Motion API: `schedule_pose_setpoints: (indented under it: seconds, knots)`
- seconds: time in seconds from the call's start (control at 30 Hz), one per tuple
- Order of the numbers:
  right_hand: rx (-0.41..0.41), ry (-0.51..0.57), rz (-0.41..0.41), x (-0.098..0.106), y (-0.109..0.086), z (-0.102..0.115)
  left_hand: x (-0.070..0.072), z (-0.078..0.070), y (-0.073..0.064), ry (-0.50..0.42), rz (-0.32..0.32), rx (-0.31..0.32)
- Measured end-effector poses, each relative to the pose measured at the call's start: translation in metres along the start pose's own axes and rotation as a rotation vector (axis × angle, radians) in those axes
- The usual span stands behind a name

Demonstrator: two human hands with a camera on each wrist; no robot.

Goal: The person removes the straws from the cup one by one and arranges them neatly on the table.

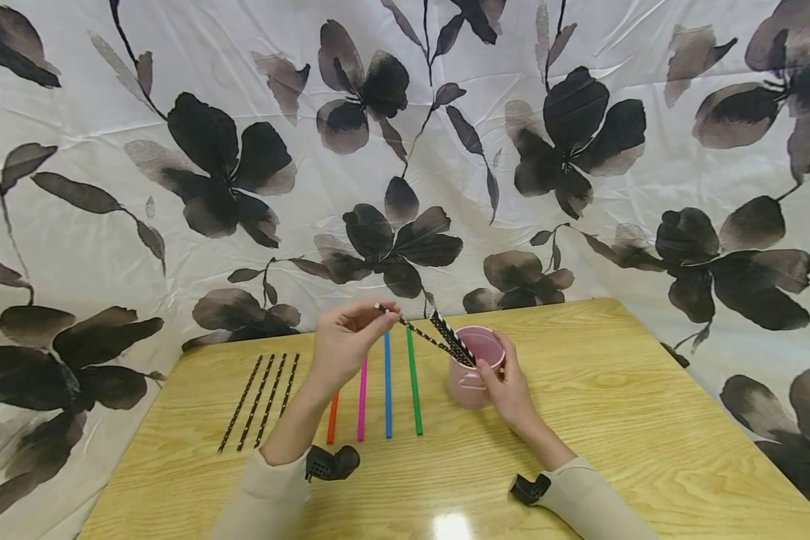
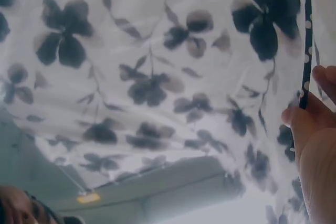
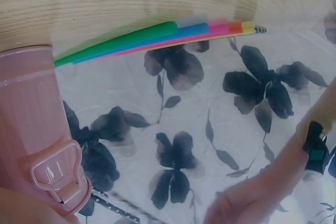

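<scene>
My left hand (image 1: 344,345) pinches a black straw with white dots (image 1: 420,333) near its upper end, between thumb and fingers. The straw slants down to the right, its lower end overlapping the cup's mouth. In the left wrist view the straw (image 2: 307,40) stands up past the fingertips. My right hand (image 1: 511,391) holds a pink cup (image 1: 464,393) by its side, thumb at the rim. Several black-and-white patterned straws (image 1: 448,330) lean out of the cup towards the left. A clasp-like loop (image 3: 56,171) shows on the cup's wall in the right wrist view.
Several black dotted straws (image 1: 246,405) lie in a row on the wooden table (image 1: 601,390) at the left. Between them and the cup lie a red straw (image 1: 332,421), a pink straw (image 1: 361,405), a blue straw (image 1: 388,397) and a green straw (image 1: 415,390). Floral cloth (image 1: 472,247) hangs behind.
</scene>
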State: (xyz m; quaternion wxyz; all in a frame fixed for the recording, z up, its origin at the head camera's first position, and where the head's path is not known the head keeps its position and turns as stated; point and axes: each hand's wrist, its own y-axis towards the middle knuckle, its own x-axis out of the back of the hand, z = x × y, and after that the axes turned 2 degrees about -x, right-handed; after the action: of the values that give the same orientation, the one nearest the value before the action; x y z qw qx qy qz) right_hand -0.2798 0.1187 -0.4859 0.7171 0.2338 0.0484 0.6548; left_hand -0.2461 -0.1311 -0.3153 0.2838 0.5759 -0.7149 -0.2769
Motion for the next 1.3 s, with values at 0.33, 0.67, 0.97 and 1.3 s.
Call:
schedule_pose_setpoints:
  seconds: [0.33,0.67,0.97,1.3]
  knots:
    - [0.013,-0.023,-0.022,-0.002,-0.001,-0.001,0.064,-0.037,0.012,0.111,-0.111,0.003]
    - [0.007,-0.015,-0.013,-0.001,0.0,-0.001,0.138,-0.004,-0.004,0.32,-0.239,0.257]
    - [0.035,0.007,-0.009,0.0,-0.006,0.029,0.191,0.04,-0.032,0.394,-0.279,0.363]
    - [0.032,-0.002,-0.014,-0.001,0.002,-0.001,0.219,0.053,-0.056,0.553,-0.174,0.482]
